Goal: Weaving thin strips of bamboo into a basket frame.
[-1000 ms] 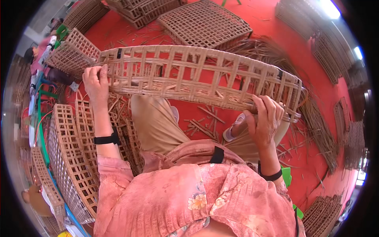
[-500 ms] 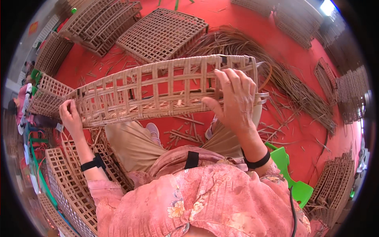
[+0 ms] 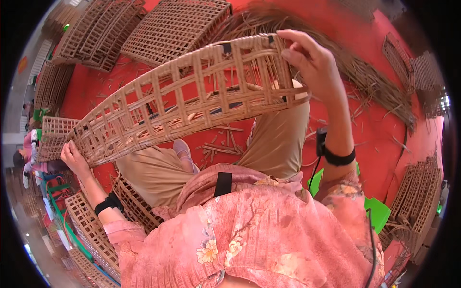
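A long open-weave wicker basket (image 3: 192,56) is held up over my knees on its side, tilted so its right end sits higher and farther away. Its rim is wrapped, with a few dark patches along it. My left hand (image 3: 75,157) grips the lower left end, fingers and thumb closed on the corner. At the upper right corner, my right hand (image 3: 314,62) pinches the rim between thumb and fingers. Through the weave, parts of the basket's inside and the red floor show.
Scraps of cane (image 3: 218,148) litter the red floor. Beyond lie a lattice basket (image 3: 177,29), stacked baskets (image 3: 98,33) and a bundle of long strips (image 3: 355,67). More baskets (image 3: 91,221) stand beside my left leg. A green plastic seat (image 3: 377,213) shows at right. Another person (image 3: 30,152) is far left.
The basket has tilted, its right end rising and its left end dropping. My right hand has moved up and outward from the basket's side to its upper corner. My left hand has shifted slightly down.
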A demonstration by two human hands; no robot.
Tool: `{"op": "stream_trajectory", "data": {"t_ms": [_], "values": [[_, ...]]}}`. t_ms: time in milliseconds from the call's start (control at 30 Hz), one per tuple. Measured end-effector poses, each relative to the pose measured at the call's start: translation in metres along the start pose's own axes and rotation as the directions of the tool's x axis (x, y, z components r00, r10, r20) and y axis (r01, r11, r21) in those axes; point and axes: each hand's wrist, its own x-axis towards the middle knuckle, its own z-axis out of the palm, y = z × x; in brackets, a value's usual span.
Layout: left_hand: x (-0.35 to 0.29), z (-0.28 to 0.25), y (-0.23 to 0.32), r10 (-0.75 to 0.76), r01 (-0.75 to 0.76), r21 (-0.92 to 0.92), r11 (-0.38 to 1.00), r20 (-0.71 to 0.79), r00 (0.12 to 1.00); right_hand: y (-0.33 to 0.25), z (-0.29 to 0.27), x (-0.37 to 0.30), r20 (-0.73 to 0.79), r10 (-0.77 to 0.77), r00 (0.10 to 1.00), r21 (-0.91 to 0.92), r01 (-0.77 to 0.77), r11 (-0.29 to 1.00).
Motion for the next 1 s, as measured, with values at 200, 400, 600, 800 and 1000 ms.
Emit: {"op": "stream_trajectory", "data": {"t_ms": [200,400,600,800,1000], "values": [[0.006,0.003,-0.021,-0.137,0.137,0.012,0.991,0.108,0.985,0.002,-0.027,0.003,0.4,0.194,0.896,0.456,-0.378,0.806],[0.009,-0.014,-0.052,-0.09,0.073,0.1,0.992,0.187,0.978,0.075,-0.024,-0.056,0.713,0.381,0.589,0.502,-0.807,0.31],[0.018,-0.043,-0.096,0.036,-0.089,0.231,0.969,0.226,0.973,0.175,-0.011,-0.193,0.887,0.417,0.196,0.223,-0.975,-0.017],[0.02,-0.042,-0.05,-0.189,0.155,0.162,0.974,0.222,0.957,0.267,0.086,-0.391,0.932,0.246,-0.268,-0.363,-0.638,0.68],[0.017,-0.06,-0.014,-0.368,0.358,0.099,0.929,0.124,0.922,0.375,0.145,-0.231,0.358,0.828,0.432,-0.389,-0.737,0.552]]}}
